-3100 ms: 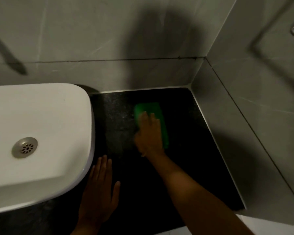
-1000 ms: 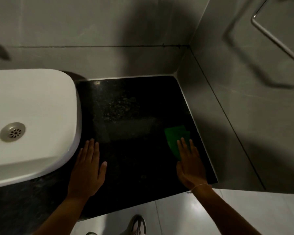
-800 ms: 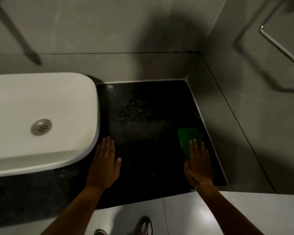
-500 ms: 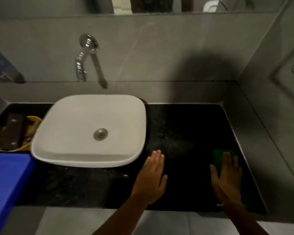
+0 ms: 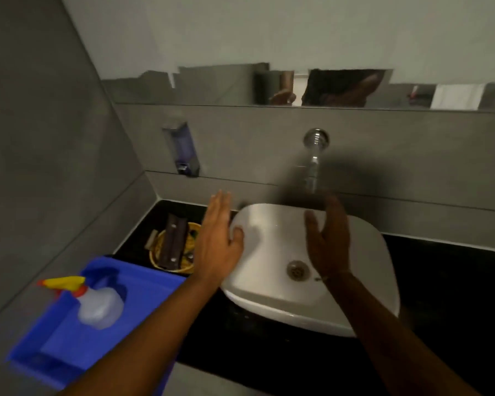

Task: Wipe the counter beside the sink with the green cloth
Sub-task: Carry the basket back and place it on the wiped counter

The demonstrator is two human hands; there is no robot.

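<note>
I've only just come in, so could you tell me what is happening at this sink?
A person stands at the white sink with both hands open and empty: the left hand by its left rim, the right hand above the basin under the tap. No green cloth is in view. A spray bottle lies in the blue tray.

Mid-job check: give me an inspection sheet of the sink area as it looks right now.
Surface: black counter, dark, nothing on the visible right part.
Job's things: green cloth not in view.
Clutter: blue bin holding a spray bottle; yellow basket behind it.
Grippers: left hand and right hand open, empty, raised over the white sink.
Cables: nothing seen.
Surroundings: wall tap, soap dispenser, mirror strip.
</note>
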